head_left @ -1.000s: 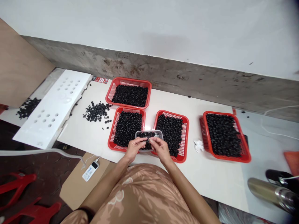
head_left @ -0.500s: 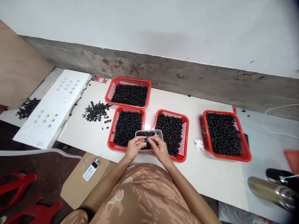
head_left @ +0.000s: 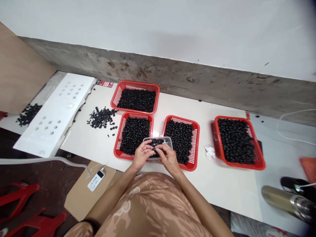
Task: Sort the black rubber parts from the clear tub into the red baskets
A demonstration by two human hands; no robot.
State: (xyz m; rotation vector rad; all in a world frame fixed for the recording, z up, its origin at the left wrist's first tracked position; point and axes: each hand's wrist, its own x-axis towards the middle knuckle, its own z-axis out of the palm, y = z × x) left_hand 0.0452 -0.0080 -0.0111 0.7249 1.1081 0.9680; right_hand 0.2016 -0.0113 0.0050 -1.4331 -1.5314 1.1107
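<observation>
My left hand (head_left: 142, 154) and my right hand (head_left: 167, 155) meet fingertip to fingertip over a small clear tray (head_left: 169, 140) of black parts. Both pinch a small black part (head_left: 154, 150) between them. The tray rests across two red baskets (head_left: 118, 140) (head_left: 196, 144), each filled with small black round parts. My forearms reach forward from my patterned clothing at the bottom of the view.
A third red basket (head_left: 116, 95) sits behind, a fourth (head_left: 258, 154) to the right, both full of black parts. Loose black parts (head_left: 101, 117) lie left of the baskets, beside a white perforated panel (head_left: 53, 113). A crumpled white scrap (head_left: 209, 153), a steel flask (head_left: 286, 201) and a remote (head_left: 95, 180) lie nearby.
My hands stay at the clear tray; the fingertips have closed in a little more on the black part. Nothing else has moved.
</observation>
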